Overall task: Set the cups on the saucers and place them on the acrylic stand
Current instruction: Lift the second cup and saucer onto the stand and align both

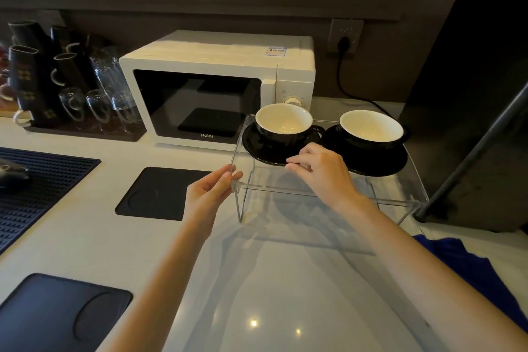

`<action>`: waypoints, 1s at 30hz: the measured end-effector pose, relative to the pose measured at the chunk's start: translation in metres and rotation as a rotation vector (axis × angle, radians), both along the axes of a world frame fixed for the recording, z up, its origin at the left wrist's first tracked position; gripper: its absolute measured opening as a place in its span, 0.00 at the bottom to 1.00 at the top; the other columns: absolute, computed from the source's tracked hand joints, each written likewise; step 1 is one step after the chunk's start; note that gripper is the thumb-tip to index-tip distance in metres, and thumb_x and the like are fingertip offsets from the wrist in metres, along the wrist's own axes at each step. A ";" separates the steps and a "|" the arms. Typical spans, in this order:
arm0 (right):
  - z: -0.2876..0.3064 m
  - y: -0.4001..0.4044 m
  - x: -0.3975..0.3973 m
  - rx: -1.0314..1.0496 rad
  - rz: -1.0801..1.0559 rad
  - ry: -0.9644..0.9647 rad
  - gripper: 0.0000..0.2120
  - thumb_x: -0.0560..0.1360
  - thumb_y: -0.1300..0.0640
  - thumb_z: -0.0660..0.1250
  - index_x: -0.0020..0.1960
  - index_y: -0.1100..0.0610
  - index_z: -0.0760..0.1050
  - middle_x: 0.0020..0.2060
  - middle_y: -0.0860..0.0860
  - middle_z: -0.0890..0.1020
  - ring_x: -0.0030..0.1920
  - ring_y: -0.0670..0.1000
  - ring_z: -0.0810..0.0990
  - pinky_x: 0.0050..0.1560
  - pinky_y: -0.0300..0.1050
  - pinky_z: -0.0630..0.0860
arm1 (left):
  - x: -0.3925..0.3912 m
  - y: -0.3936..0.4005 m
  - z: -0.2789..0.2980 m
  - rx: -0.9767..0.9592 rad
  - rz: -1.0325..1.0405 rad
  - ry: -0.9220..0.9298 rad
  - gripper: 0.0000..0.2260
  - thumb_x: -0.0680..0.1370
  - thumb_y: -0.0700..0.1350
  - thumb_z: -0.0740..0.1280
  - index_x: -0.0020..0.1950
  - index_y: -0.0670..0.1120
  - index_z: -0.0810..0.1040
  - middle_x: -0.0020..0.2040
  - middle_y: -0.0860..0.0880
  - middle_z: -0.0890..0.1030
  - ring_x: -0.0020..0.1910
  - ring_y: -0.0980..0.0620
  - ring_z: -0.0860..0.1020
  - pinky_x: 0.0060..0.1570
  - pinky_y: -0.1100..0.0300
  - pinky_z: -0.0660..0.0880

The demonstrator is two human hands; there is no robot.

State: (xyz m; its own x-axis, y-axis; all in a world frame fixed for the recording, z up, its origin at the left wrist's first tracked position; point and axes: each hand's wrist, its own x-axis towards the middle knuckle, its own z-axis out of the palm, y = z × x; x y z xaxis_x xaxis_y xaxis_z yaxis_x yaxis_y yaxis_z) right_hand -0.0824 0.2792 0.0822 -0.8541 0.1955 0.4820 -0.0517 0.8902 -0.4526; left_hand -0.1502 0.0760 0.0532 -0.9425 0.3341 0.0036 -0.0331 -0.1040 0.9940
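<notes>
Right hand (320, 171): fingers curled, tips pinched at the near rim of the left saucer (265, 151), on top of the acrylic stand (400, 197); contact with rim appears made, firm hold not confirmable. Left hand (213, 190): loosely extended, fingertips touching the stand's near left upper corner, nothing enclosed in the palm.

Left saucer: black, flat on the stand's top panel, left half. Left cup (284, 123): black outside, cream inside, upright, seated on that saucer, handle pointing right. Right saucer (377, 164): black, flat on the top panel, right half, just beside the left saucer. Right cup (371, 130): same finish, upright, seated on its saucer, handle at far right.

Acrylic stand: clear, box-shaped, standing on the pale counter (85, 231), right of centre.

Microwave (217, 88): white, door shut, just beyond the stand to the far left. Wall socket (345, 36) above and right of it, black plug inserted, cable running down behind the cups.

Square dark mat (160, 194): flat on the counter, left of the stand, near the left hand. Second dark mat (63, 314): near left corner. Ribbed rubber mat (34, 188): far left edge. Tray of dark mugs and clear glasses (71, 86): far left, beside the microwave. Blue cloth (463, 260): near right, beside the right forearm.
</notes>
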 end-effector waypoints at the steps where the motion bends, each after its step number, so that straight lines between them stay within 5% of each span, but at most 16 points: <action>1: -0.001 0.000 0.000 -0.006 -0.003 0.003 0.09 0.71 0.57 0.70 0.50 0.57 0.81 0.40 0.53 0.80 0.39 0.47 0.75 0.37 0.36 0.69 | 0.001 0.000 0.001 0.002 -0.005 0.008 0.08 0.75 0.44 0.64 0.52 0.49 0.79 0.55 0.44 0.81 0.54 0.49 0.79 0.54 0.59 0.75; 4: -0.003 0.000 -0.001 -0.019 -0.015 0.011 0.09 0.71 0.57 0.70 0.51 0.57 0.81 0.40 0.53 0.80 0.39 0.46 0.74 0.37 0.29 0.65 | 0.001 -0.001 0.001 -0.008 -0.004 0.017 0.07 0.75 0.44 0.64 0.50 0.50 0.80 0.54 0.45 0.81 0.54 0.49 0.79 0.55 0.58 0.75; 7: -0.005 -0.004 -0.001 -0.017 -0.047 0.018 0.10 0.72 0.57 0.69 0.52 0.57 0.81 0.42 0.54 0.81 0.41 0.45 0.73 0.37 0.28 0.63 | 0.001 0.000 0.002 -0.080 0.022 0.044 0.13 0.76 0.44 0.63 0.59 0.43 0.76 0.51 0.47 0.82 0.52 0.52 0.80 0.56 0.58 0.75; 11: -0.002 -0.005 0.006 -0.013 -0.007 -0.057 0.14 0.75 0.57 0.65 0.60 0.56 0.76 0.53 0.54 0.80 0.51 0.51 0.77 0.48 0.37 0.69 | 0.001 0.003 0.009 -0.350 0.098 0.196 0.15 0.76 0.43 0.63 0.62 0.40 0.75 0.55 0.44 0.82 0.55 0.49 0.78 0.60 0.54 0.71; 15: 0.005 0.010 0.034 -0.048 0.015 -0.070 0.15 0.76 0.56 0.63 0.62 0.53 0.72 0.59 0.52 0.78 0.59 0.50 0.74 0.56 0.42 0.71 | 0.013 0.012 0.018 -0.684 0.241 0.603 0.15 0.76 0.42 0.64 0.62 0.42 0.75 0.60 0.41 0.79 0.56 0.44 0.78 0.59 0.49 0.73; 20: 0.013 0.046 0.078 0.001 -0.129 0.066 0.08 0.74 0.60 0.65 0.53 0.59 0.79 0.49 0.56 0.83 0.52 0.53 0.78 0.50 0.45 0.76 | 0.040 0.040 0.023 -0.626 -0.024 1.103 0.10 0.74 0.41 0.67 0.54 0.41 0.80 0.51 0.43 0.84 0.52 0.47 0.80 0.56 0.61 0.71; 27: 0.014 0.092 0.106 0.001 -0.246 -0.171 0.18 0.77 0.54 0.61 0.66 0.56 0.69 0.67 0.54 0.72 0.68 0.52 0.66 0.66 0.49 0.64 | 0.044 0.086 0.002 -0.757 -0.269 1.141 0.16 0.78 0.48 0.60 0.61 0.42 0.75 0.62 0.43 0.78 0.63 0.46 0.74 0.64 0.51 0.70; 30: 0.012 0.099 0.106 -0.033 -0.229 -0.211 0.17 0.76 0.54 0.62 0.64 0.57 0.72 0.66 0.55 0.72 0.68 0.52 0.67 0.66 0.50 0.65 | 0.043 0.090 -0.002 -0.780 -0.246 1.160 0.16 0.78 0.50 0.58 0.61 0.44 0.76 0.61 0.44 0.79 0.62 0.47 0.75 0.63 0.51 0.71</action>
State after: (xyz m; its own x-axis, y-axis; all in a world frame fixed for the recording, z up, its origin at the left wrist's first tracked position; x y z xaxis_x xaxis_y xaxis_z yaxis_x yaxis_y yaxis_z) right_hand 0.0240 0.3784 0.0940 -0.8663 0.4074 0.2892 0.2468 0.8523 -0.4612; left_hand -0.1077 0.1664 0.0516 -0.4509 0.7622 0.4644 0.8919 0.3644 0.2678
